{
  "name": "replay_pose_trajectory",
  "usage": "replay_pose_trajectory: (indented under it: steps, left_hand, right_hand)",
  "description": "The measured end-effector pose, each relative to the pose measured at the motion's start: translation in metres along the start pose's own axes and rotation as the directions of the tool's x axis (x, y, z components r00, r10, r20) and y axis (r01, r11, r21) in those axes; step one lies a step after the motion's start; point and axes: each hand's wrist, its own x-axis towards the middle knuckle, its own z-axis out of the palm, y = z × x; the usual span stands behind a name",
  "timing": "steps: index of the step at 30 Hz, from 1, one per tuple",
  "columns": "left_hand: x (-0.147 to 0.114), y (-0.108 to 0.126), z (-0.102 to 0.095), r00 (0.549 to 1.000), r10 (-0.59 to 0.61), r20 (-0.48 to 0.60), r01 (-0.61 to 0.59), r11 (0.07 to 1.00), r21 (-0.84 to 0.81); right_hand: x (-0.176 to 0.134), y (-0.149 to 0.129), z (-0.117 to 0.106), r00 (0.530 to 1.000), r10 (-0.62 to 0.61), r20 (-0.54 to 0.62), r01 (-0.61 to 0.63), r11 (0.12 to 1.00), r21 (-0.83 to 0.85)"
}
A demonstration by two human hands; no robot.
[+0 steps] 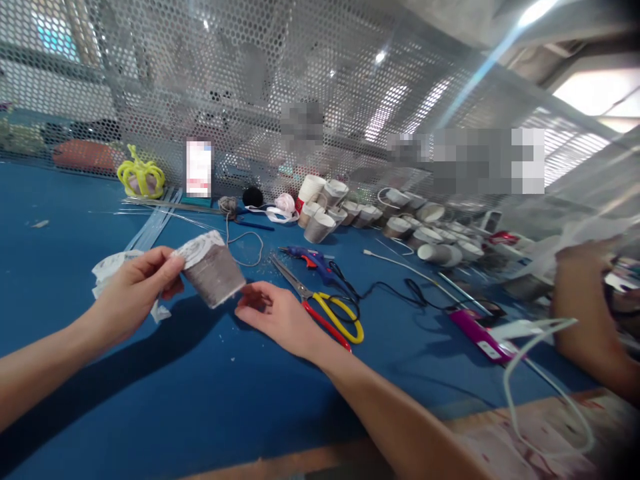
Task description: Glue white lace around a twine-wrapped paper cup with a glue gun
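A small grey-wrapped cup [215, 273] with a white lace band round its rim is held tilted above the blue table. My left hand [145, 280] pinches it by the lace-covered rim, thumb in front. At the cup's base is my right hand [280, 317], its fingers curved and the thumb apart from them. The fingertips are close to the base edge; I cannot tell whether they touch. Crumpled white lace [113, 268] lies behind my left hand. Beside my right hand are scissors [320, 303] with one yellow and one red handle, and a blue glue gun [313, 260].
Grey yarn [229, 207] and several cups [320, 227] stand along the perforated metal screen [250, 87]. Clear sticks [157, 220] and a yellow crown-shaped piece [141, 177] are at back left. A purple power strip [480, 337] with cables lies right, near another person's arm [583, 313].
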Motion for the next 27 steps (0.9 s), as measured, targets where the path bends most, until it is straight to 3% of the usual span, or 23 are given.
replay_pose_trajectory:
  steps: [4, 7, 16, 22, 27]
  left_hand:
    - [-0.010, -0.003, 0.010, 0.993, -0.043, 0.106, 0.043, 0.999, 0.007]
    - [-0.011, -0.005, 0.010, 0.993, -0.028, 0.117, 0.029, 1.000, -0.003]
    - [-0.005, -0.008, 0.005, 0.997, -0.030, 0.064, 0.035, 0.996, -0.078]
    - [-0.009, -0.004, 0.011, 0.994, 0.004, 0.106, -0.010, 0.998, 0.062]
    - [-0.012, 0.002, 0.011, 0.993, 0.053, 0.108, -0.069, 0.986, 0.150]
  right_hand:
    - [-0.001, 0.005, 0.009, 0.985, 0.090, 0.146, -0.114, 0.979, 0.169]
    - [-0.001, 0.009, 0.009, 0.964, 0.137, 0.227, -0.201, 0.937, 0.287]
    - [-0.003, 0.010, 0.002, 0.968, 0.103, 0.230, -0.165, 0.950, 0.266]
    - [-0.002, 0.005, 0.009, 0.958, 0.118, 0.260, -0.225, 0.873, 0.433]
    - [-0.003, 0.006, 0.013, 0.951, 0.151, 0.269, -0.264, 0.849, 0.458]
